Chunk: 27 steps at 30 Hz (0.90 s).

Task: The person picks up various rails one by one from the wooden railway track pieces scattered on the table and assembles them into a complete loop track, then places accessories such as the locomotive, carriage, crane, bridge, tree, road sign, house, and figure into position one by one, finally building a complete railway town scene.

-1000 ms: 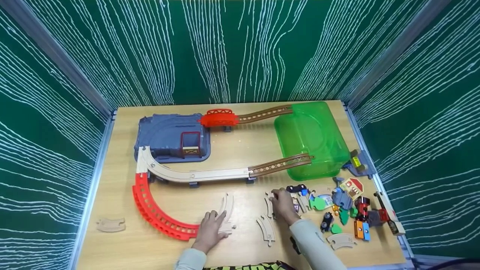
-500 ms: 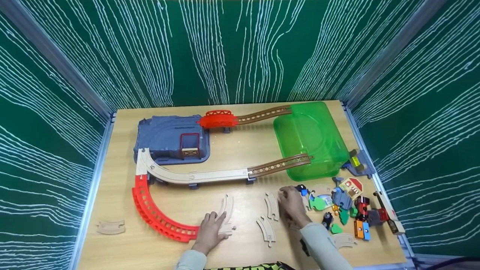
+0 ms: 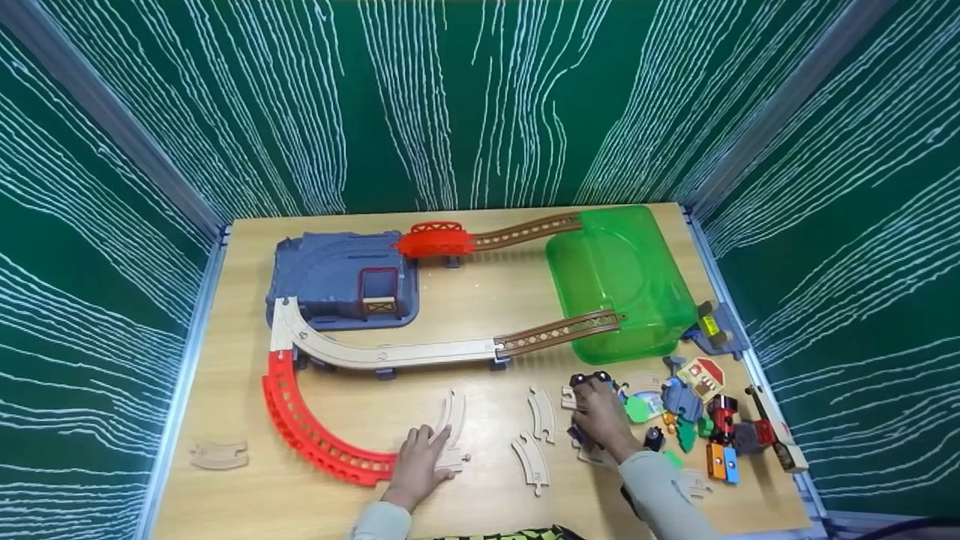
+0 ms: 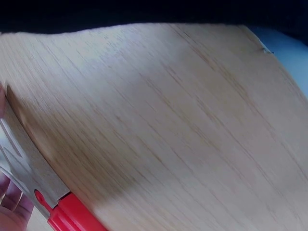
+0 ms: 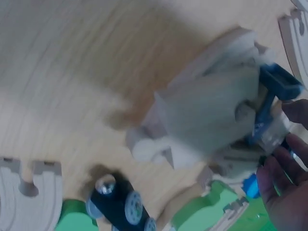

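Looks lab-like: green patterned walls (image 3: 465, 105), metal corner posts (image 3: 116, 116) round wooden tabletop (image 3: 487, 292)

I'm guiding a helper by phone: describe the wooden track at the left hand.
Find the red curved track, front left. Its near end leads to the left hand. The wooden track there is joined to the red, unlike the wooden pieces further right.

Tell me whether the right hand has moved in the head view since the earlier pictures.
Yes: judged against the translucent green box, the right hand has shifted rightward.
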### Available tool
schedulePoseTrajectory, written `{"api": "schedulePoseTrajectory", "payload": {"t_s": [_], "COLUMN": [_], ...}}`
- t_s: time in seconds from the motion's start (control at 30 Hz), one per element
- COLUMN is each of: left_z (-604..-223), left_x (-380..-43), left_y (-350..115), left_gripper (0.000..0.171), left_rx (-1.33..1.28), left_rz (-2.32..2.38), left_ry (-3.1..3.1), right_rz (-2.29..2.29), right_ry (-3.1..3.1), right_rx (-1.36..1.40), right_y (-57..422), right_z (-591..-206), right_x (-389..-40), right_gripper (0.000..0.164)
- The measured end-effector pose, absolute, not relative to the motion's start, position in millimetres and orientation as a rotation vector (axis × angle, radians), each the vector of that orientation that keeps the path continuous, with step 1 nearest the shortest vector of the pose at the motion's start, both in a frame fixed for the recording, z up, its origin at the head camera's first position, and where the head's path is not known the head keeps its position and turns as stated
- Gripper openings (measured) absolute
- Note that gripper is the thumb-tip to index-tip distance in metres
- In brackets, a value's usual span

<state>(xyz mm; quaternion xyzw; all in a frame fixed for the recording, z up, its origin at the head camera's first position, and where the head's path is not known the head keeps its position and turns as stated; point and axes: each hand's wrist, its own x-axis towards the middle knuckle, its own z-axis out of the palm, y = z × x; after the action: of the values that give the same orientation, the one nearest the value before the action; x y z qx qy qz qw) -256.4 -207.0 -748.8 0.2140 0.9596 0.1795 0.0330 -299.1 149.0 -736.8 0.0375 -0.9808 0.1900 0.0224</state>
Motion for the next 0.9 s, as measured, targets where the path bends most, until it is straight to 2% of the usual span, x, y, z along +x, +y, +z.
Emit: {"api": "schedulePoseTrajectory", "payload": {"t_s": [0.23,0.43,0.7,0.9], "left_z": [-747.8,-748.6,-743.3,-729.4], "left_x": [-257.5,-257.0,-261.7,-274.3], "left_y": [-205.5,-205.4,-207.7,-199.5], "left_gripper": [0.079,0.079,0.078,0.055], "left_rx": [0.638,0.644,0.647,0.677], "left_rz": [0.540,0.568,0.640,0.717], "left_ry": [2.935,2.927,2.877,2.955], "right_rz": [0.410,0.490,0.972,1.419], "right_ry": [-2.999,-2.953,-2.814,-2.669], "right_rx": [0.137,0.084,-0.082,-0.075], "right_y": [147.3,146.4,125.5,84.9], "right_z": [-748.2,-749.1,-718.9,-694.9], "right_x": [-301.1,-300.6,-309.9,-321.2], "right_gripper": [0.049,0.043,0.044,0.048]}}
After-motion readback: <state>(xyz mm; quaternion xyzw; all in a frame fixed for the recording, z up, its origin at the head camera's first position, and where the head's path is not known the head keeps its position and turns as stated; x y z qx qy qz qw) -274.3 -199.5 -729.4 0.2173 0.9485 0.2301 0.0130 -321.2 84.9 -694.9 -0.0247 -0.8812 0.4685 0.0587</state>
